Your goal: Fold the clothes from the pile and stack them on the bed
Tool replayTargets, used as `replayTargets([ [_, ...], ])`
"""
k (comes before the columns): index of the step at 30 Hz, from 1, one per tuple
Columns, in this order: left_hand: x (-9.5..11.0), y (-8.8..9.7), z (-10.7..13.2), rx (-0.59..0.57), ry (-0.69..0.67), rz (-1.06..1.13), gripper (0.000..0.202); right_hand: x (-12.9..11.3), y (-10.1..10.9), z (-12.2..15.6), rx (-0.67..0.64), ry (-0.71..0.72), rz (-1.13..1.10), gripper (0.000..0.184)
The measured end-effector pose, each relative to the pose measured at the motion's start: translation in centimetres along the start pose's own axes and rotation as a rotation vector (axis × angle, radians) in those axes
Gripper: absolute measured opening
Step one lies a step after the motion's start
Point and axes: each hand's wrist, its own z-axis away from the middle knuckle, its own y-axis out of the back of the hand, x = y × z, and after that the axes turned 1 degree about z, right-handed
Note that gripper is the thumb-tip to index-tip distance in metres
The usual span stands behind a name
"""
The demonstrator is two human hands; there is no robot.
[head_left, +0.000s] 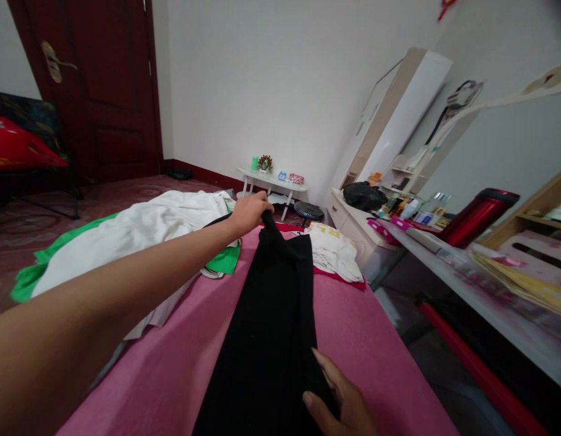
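L hand (pixel 252 212) is gripping the far end of a black garment (pixel 271 321), holding a fold raised off the pink sheet (pixel 380 345). R hand (pixel 346 396) is resting at the garment's R edge, nr end, thumb & forefinger apart; can't tell if it's pinching cloth. Garment is lying straight ahead of the person, long axis running away; R hand is sitting nearer the body, L arm reaching out to the top. White clothes (pixel 171 221) are lying L, a white shirt (pixel 334 251) R.

Single head-worn view, forward and down, close.
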Motion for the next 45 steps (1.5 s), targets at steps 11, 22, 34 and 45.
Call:
replayTargets([
  [11, -4.0, -0.9, 4.6, -0.155, -0.089, -0.131, 0.026, -2.1, 0.2, -4.7, -0.238, 0.003, 0.141, 0.044],
  [22, -1.3, -0.7, 13.7, -0.341, -0.590, -0.157, 0.011, -1.0, 2.1, -25.4, 0.366, 0.264, 0.603, 0.058],
  [34, -7.0, 8.3, 12.1, -0.302, -0.082, -0.381, 0.032, 1.0, 0.3, -26.2, 0.229, 0.063, 0.770, 0.058],
  [45, -1.8, 14.1, 20.9, -1.062, 0.130, 0.312, 0.028, 0.8, 0.2, -26.3, 0.218, 0.042, 0.794, 0.058],
])
